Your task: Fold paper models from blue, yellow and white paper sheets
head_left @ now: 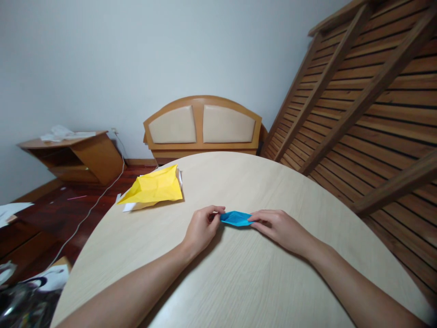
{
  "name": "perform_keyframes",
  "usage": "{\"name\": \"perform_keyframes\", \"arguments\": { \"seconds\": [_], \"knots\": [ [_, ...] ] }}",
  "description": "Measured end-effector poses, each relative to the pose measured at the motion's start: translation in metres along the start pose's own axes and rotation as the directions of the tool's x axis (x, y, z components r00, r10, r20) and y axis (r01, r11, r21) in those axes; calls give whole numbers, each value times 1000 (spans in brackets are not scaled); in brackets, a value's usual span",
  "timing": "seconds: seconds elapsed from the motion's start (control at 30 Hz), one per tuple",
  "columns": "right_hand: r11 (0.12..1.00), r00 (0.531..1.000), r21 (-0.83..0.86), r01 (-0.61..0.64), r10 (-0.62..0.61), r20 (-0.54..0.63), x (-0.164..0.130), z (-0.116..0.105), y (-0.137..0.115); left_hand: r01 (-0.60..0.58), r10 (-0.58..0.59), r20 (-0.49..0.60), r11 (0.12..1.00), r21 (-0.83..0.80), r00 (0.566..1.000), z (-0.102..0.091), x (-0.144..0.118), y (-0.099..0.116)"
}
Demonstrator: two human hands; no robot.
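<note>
Blue paper already folded into a small, narrow, pointed shape; judged well along, final creases possibly left. It lies mid-table. Left hand pinches its left tip, right hand its right; both forearms stretched forward. Yellow sheet well apart.

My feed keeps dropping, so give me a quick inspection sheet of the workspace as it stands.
Surface: round light wood-grain table, mostly bare.
Job's things: small folded blue paper, flat on the table between both hands.
Clutter: folded yellow paper over white sheets at the table's far left edge.
Hands: left hand pinches the blue paper's left end; right hand pinches its right end.
Cables: white cable trailing across the dark floor at left.
Surroundings: padded wooden headboard, slatted bed frame leaning on the wall, low wooden stand.
</note>
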State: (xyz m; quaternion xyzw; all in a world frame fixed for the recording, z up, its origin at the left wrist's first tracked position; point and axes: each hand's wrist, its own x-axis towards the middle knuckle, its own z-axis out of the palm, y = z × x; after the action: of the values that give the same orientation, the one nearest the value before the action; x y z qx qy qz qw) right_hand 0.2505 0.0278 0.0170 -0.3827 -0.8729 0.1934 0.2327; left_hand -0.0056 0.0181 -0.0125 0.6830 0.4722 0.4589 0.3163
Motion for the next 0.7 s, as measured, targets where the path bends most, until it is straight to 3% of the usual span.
{"name": "perform_keyframes", "arguments": {
  "seconds": [0.2, 0.47, 0.6, 0.7],
  "knots": [
    [999, 999, -34, 25, -26, -31, 3, 11, 4, -57, 53, 45, 994, 90, 998, 0, 2, 1],
    [999, 999, -45, 20, -21, -33, 1, 10, 6, -213, 199, 142, 973, 92, 970, -4, 1, -4],
    [999, 998, -45, -8, 6, -55, 0, 10, 8, -347, 295, 256, 919, 186, 920, -11, 0, 0],
    [999, 998, -45, -16, 14, -60, 1, 10, 8, -411, 302, 349, 862, 297, 887, -16, -2, 4]
  ]
}}
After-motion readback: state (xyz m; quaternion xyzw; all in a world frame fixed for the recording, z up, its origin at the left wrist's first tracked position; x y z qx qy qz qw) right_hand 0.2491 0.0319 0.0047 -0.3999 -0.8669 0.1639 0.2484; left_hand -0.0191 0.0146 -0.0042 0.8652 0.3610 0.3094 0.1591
